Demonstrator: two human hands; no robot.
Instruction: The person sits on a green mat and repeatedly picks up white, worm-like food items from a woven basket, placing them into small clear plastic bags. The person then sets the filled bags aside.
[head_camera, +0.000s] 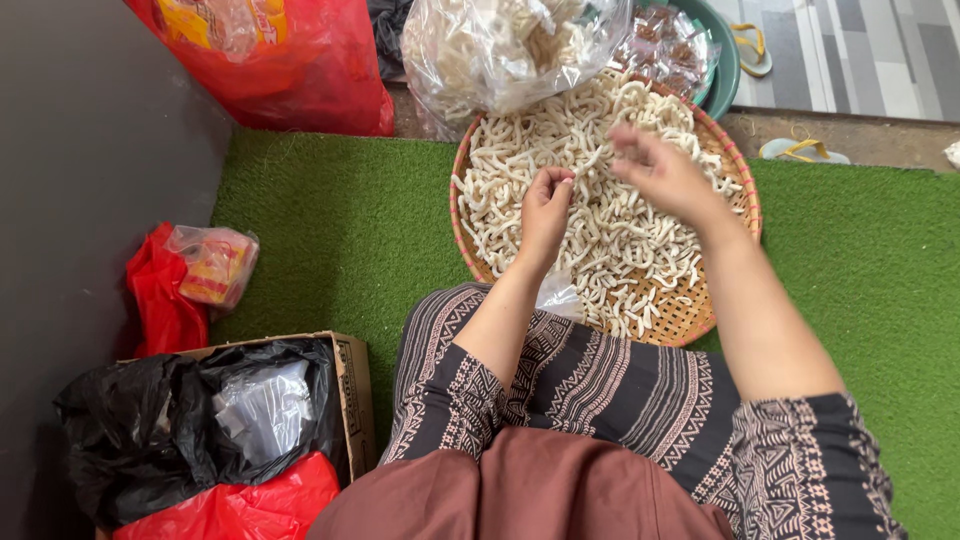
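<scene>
The left hand (545, 205) is pinched shut on a few pale cracker sticks (600, 215) above the near middle of the round woven tray (690, 318), where they lie spread thin, while the blurred right hand (660, 172) hovers loose-fingered toward the tray's far edge.

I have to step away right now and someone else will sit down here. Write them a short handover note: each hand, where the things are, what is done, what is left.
Left hand: closed around a few pale crackers, held over the tray.
Right hand: fingers spread, blurred, over the crackers; whether it grips any, I cannot tell.
Things: round woven tray on green turf, covered with loose crackers. A clear bag holding more of them lies at its far edge. A small clear bag shows below the left wrist.
Done: nothing in view shows a filled small bag.
Left: nearly all the crackers lie loose on the tray.
</scene>
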